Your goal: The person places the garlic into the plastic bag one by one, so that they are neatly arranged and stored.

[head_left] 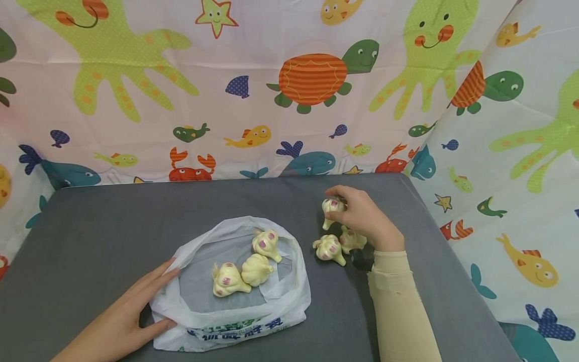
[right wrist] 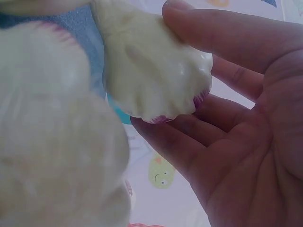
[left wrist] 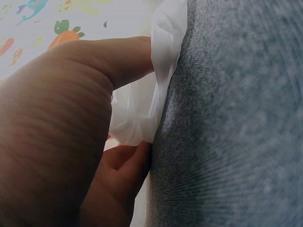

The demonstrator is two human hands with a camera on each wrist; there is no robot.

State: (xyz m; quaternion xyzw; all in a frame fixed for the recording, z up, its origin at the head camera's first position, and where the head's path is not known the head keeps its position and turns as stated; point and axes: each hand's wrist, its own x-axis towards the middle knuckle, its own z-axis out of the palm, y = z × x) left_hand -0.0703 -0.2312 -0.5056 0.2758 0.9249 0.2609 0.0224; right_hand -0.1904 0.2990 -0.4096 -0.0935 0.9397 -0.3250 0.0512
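Note:
A white plastic bag (head_left: pixel 230 322) lies with its mouth wide on the grey table, several garlic bulbs inside, one a plain pale bulb (head_left: pixel 257 270). My left hand (head_left: pixel 131 311) rests against the bag's left side, fingers fairly straight and thumb spread apart; the left wrist view shows thin plastic (left wrist: pixel 165 52) at the thumb tip. To the right of the bag, my right hand (head_left: pixel 362 213) holds a purple-marked garlic bulb (right wrist: pixel 151 66) between thumb and fingers. Two more bulbs sit just nearer, one garlic bulb (head_left: pixel 329 250) on the left and another (head_left: pixel 351 240) partly under the wrist.
The grey tabletop (head_left: pixel 113 221) stretches around the bag, its back edge meeting a curtain (head_left: pixel 253 50) printed with sea animals. The curtain also runs along the right side. A dark object (head_left: pixel 360 260), partly hidden, is under the right wrist.

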